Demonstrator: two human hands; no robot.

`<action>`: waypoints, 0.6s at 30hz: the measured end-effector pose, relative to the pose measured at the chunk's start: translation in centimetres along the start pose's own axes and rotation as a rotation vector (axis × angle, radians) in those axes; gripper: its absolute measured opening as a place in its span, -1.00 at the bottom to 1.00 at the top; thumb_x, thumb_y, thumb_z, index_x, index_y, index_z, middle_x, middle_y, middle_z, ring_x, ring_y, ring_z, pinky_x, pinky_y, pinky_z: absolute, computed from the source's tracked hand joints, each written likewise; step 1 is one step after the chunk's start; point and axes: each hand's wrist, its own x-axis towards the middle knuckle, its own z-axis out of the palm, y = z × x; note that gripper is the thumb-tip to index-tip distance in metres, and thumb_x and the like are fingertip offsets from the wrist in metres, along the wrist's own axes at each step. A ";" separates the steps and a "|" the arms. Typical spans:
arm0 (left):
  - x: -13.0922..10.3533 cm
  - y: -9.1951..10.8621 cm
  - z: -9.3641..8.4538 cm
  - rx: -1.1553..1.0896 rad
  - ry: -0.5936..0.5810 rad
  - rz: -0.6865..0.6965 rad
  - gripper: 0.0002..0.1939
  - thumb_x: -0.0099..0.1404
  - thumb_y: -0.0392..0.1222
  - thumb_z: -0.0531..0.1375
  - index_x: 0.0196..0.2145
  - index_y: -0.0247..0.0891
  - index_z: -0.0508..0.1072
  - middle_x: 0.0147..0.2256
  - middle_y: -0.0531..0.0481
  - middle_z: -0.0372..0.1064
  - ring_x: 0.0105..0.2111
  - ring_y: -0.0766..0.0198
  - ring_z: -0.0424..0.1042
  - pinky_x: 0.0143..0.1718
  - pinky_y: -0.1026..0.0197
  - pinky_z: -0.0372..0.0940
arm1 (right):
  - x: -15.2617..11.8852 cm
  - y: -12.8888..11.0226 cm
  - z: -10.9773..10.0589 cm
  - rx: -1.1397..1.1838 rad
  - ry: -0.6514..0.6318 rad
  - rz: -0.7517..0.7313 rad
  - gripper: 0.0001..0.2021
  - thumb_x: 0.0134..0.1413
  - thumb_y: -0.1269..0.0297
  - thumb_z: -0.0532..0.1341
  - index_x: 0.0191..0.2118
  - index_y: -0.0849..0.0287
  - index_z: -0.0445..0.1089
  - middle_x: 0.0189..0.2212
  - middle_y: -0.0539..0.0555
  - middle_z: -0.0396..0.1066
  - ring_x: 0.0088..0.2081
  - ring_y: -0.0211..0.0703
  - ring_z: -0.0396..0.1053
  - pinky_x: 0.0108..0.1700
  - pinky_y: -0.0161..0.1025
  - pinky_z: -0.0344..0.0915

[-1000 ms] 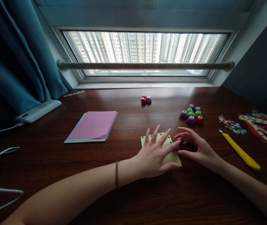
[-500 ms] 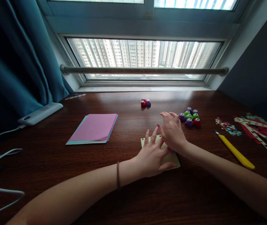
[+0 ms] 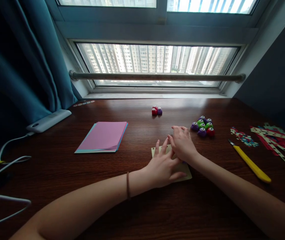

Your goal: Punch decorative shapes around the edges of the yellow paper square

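Note:
My left hand (image 3: 164, 168) lies flat with fingers spread on a pale yellow sheet of paper (image 3: 186, 174), which has small star-shaped holes along its far edge. My right hand (image 3: 183, 145) is over the sheet's right side, palm down, fingers stretched forward, touching the left hand's fingertips. Beneath its palm peeks a sliver of something purple, mostly hidden, perhaps a small craft punch. Beyond the right hand stands a cluster of purple, green and red mini craft punches (image 3: 202, 126) with white tops.
A stack of coloured paper (image 3: 102, 136), pink on top, lies left. More punches (image 3: 156, 111) stand at the back. Right are confetti bits (image 3: 244, 136), a yellow craft knife (image 3: 252, 163) with its blade exposed, and punched strips (image 3: 274, 141). A white device (image 3: 49, 120) with cable sits far left.
My right hand has dropped slightly toward the sheet, and less of the purple thing shows beneath it. My left hand stays on the paper. The whole view has shifted a little.

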 end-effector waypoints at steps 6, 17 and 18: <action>0.1 -0.1 -0.2 0.026 0.005 0.022 -0.49 0.25 0.17 0.02 0.08 -0.09 0.24 0.19 -0.15 -0.01 0.22 -0.24 -0.31 0.08 -0.42 -0.38 | -0.1 0.2 0.2 0.003 -0.035 0.001 -0.64 0.21 0.27 0.00 0.05 0.35 0.19 -0.02 0.25 0.26 0.02 0.15 0.06 0.02 0.01 0.10; 0.3 0.2 -0.6 0.076 -0.006 0.028 -0.46 0.27 0.18 -0.03 0.09 -0.15 0.23 0.13 -0.12 0.13 0.21 -0.23 -0.24 0.12 -0.37 -0.41 | 0.1 0.0 -0.2 0.038 -0.084 0.032 -0.51 0.22 0.05 -0.02 0.05 0.40 0.20 -0.05 0.32 0.29 0.01 0.15 0.12 0.00 0.00 0.14; 0.3 0.2 -0.6 0.072 -0.008 0.029 -0.46 0.27 0.19 -0.03 0.09 -0.16 0.22 0.13 -0.13 0.13 0.21 -0.23 -0.24 0.12 -0.37 -0.41 | 0.1 0.0 -0.2 0.042 -0.084 0.033 -0.50 0.22 0.04 -0.02 0.05 0.40 0.20 -0.05 0.32 0.29 0.01 0.15 0.12 0.01 0.00 0.13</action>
